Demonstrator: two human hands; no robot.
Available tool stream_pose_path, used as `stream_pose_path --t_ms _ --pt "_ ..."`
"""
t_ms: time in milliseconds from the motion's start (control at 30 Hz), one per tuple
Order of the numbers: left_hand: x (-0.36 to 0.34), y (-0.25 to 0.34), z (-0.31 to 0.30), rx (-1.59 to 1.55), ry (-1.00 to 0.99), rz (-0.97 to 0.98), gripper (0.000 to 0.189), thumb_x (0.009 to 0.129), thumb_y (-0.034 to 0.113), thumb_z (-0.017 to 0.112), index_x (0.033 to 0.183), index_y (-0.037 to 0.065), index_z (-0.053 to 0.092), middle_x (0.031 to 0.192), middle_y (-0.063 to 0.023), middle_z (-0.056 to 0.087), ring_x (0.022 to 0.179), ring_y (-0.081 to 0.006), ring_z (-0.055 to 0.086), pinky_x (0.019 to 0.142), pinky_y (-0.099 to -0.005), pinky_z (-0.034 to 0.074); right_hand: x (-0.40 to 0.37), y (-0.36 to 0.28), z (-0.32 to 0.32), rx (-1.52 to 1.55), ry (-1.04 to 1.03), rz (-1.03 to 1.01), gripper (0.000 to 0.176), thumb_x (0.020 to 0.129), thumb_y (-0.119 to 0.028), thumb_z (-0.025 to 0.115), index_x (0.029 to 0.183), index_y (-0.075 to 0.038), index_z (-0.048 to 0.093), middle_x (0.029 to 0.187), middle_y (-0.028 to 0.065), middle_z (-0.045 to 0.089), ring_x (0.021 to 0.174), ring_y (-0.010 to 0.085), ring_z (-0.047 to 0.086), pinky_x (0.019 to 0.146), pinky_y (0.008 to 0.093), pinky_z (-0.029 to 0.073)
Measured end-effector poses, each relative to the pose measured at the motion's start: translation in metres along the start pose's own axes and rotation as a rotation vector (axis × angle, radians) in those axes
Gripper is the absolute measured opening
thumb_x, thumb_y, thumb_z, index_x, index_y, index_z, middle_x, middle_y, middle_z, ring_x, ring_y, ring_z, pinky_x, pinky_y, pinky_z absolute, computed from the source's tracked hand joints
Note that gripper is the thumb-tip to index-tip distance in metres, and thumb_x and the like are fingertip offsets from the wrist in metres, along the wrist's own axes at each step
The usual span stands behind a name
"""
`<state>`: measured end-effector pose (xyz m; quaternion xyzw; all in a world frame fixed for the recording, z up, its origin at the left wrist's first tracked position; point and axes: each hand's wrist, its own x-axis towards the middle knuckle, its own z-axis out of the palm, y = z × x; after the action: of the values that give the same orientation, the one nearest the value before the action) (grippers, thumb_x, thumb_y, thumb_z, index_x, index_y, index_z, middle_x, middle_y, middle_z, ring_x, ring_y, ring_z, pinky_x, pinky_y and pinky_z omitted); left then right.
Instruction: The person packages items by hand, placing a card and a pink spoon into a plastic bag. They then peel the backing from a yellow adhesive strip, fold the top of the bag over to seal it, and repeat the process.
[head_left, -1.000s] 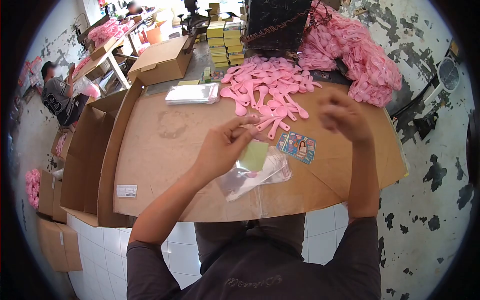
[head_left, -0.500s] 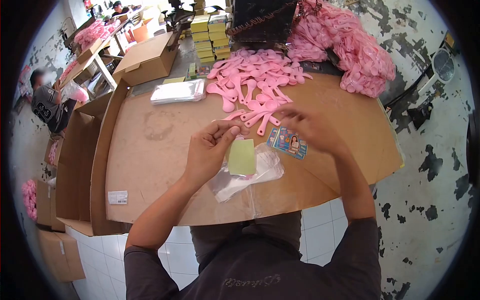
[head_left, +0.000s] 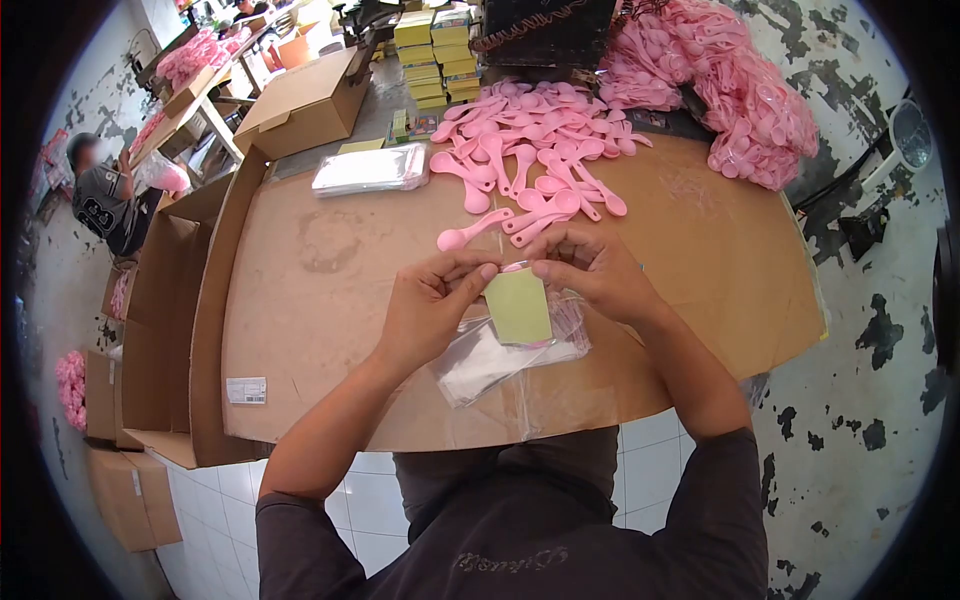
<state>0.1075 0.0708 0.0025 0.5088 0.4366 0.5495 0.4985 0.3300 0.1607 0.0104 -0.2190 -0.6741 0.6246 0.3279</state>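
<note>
A small clear plastic bag with a pale green card (head_left: 519,306) in it hangs between my hands, and bits of pink show at its top and bottom edges. My left hand (head_left: 435,295) pinches the bag's upper left corner. At the upper right corner, my right hand (head_left: 592,270) is closed on it with thumb and fingers. Beneath the bag lies a stack of clear plastic bags (head_left: 470,365) on the cardboard-covered table. Just beyond my fingers are loose pink measuring spoons (head_left: 545,205). My right hand and forearm hide the picture cards.
A wrapped white pack (head_left: 370,170) and stacks of yellow-edged cards (head_left: 422,60) stand at the back. Bagged pink spoons (head_left: 740,100) are heaped at the back right. An open cardboard box (head_left: 165,330) adjoins the table's left edge. Another person (head_left: 105,200) sits at far left.
My right hand has come from above the picture cards to the bag's upper right corner. The view has shifted slightly, and the bag is now held by both hands.
</note>
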Motion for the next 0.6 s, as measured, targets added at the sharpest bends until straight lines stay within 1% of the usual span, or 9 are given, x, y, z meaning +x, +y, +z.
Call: stream_pose_path --t_ms 33,133,233,333,433,533,600 --pt "0.0 -0.001 0.001 -0.003 0.012 -0.008 0.023 0.101 0.01 0.065 0.119 -0.005 0.069 0.107 -0.0118 0.075 0.096 -0.0148 0.071 0.084 -0.0305 0.061 0.0 0.001 0.0 0.007 0.025 0.002 0.018 0.095 -0.007 0.072 0.111 -0.001 0.067 0.1 0.0015 0.067 0.09 0.0073 0.063 0.078 0.0239 0.053" --pt "0.0 -0.008 0.0 0.044 0.033 0.059 0.02 0.1 0.006 0.066 0.116 -0.005 0.07 0.106 -0.011 0.075 0.093 -0.0141 0.07 0.082 -0.0291 0.061 -0.001 0.004 -0.004 0.031 0.007 0.084 0.016 0.094 -0.008 0.073 0.107 -0.001 0.069 0.102 0.0033 0.07 0.092 0.0094 0.066 0.081 0.0252 0.054" --pt "0.0 -0.009 -0.003 0.156 0.022 0.053 0.02 0.1 0.005 0.066 0.116 -0.005 0.071 0.106 -0.0103 0.075 0.093 -0.0141 0.07 0.081 -0.0285 0.061 -0.003 0.008 -0.005 0.072 0.009 0.081 0.016 0.094 -0.008 0.074 0.107 -0.001 0.069 0.098 0.0025 0.07 0.089 0.0096 0.067 0.08 0.0254 0.055" --pt "0.001 -0.014 -0.005 0.202 0.007 0.095 0.018 0.098 0.001 0.066 0.115 -0.005 0.072 0.106 -0.0099 0.075 0.093 -0.0139 0.07 0.08 -0.0282 0.061 -0.004 0.009 -0.008 0.055 0.037 0.114 0.016 0.093 -0.008 0.074 0.107 -0.001 0.07 0.097 0.0018 0.07 0.088 0.009 0.066 0.079 0.0252 0.055" --pt "0.0 -0.008 -0.005 0.282 0.004 0.154 0.017 0.096 -0.003 0.066 0.112 -0.004 0.074 0.107 -0.0107 0.075 0.095 -0.0141 0.07 0.082 -0.0288 0.06 -0.003 0.011 -0.011 0.063 -0.003 0.103 0.014 0.094 -0.006 0.072 0.107 -0.001 0.071 0.098 0.0016 0.07 0.089 0.0083 0.066 0.078 0.0248 0.054" --pt "0.001 -0.002 -0.01 0.381 -0.054 0.236 0.022 0.093 -0.01 0.062 0.11 -0.003 0.075 0.108 -0.0122 0.075 0.097 -0.0146 0.07 0.085 -0.0289 0.058 -0.003 0.016 -0.014 0.053 -0.027 0.042 0.012 0.095 -0.002 0.068 0.105 0.0 0.072 0.098 0.002 0.07 0.087 0.008 0.065 0.077 0.0244 0.053" --pt "0.003 -0.004 -0.014 0.392 -0.091 0.253 0.027 0.092 -0.014 0.059 0.11 -0.002 0.076 0.109 -0.0129 0.075 0.098 -0.0158 0.07 0.087 -0.0287 0.057 -0.003 0.015 -0.015 0.008 -0.029 0.019 0.013 0.094 0.0 0.066 0.105 0.001 0.073 0.098 0.0027 0.07 0.086 0.008 0.065 0.076 0.0241 0.053"
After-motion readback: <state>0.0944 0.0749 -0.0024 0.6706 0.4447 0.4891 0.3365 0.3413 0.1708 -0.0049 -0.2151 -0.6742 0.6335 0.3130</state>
